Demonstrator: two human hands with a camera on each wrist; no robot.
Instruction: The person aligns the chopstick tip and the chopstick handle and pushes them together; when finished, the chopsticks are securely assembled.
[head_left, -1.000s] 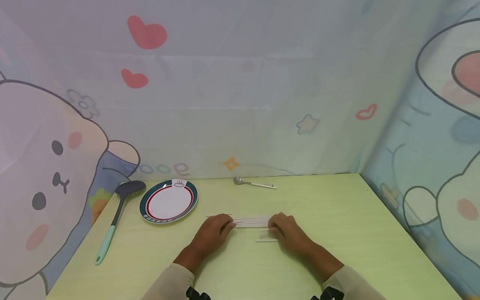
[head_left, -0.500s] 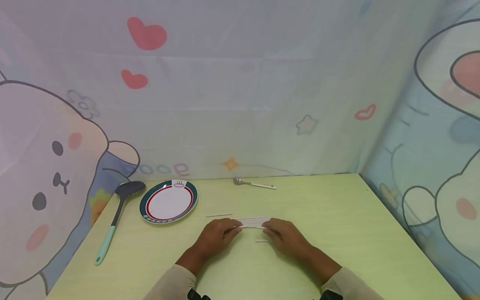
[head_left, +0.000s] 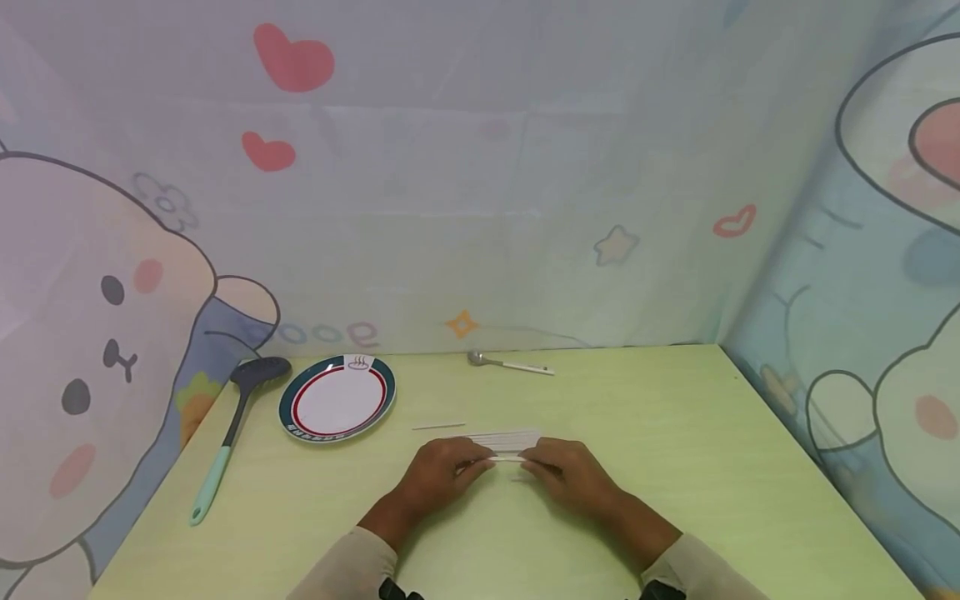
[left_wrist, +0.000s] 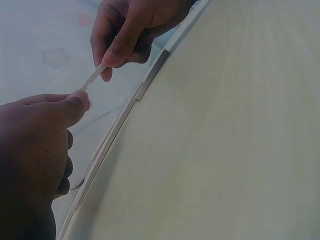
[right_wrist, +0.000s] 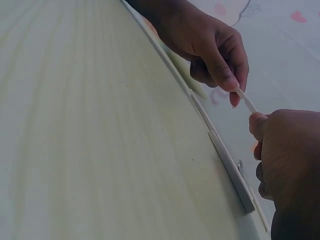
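A thin whitish stick [head_left: 507, 458] runs between my two hands, off the table in both wrist views. My left hand [head_left: 446, 472] pinches one end between thumb and fingers, and my right hand [head_left: 572, 475] pinches the other. Only a short middle piece shows between the thumbs. Just beyond the fingers, several thin white sticks [head_left: 504, 438] lie side by side on the table, partly hidden by the hands. One loose stick [head_left: 438, 427] lies apart, behind the left hand. A short pale strip [head_left: 521, 479] shows beside the right thumb, mostly covered.
At the left lie a plate [head_left: 341, 402] with a dark blue rim and a black spatula-like utensil [head_left: 240, 412] with a mint-green handle. A small spoon [head_left: 513, 367] rests near the table's back edge. A printed curtain [head_left: 480, 208] hangs behind.
My hands have come closer together and slightly nearer to me. They went from the ends of the stick row to pinching one stick between them.
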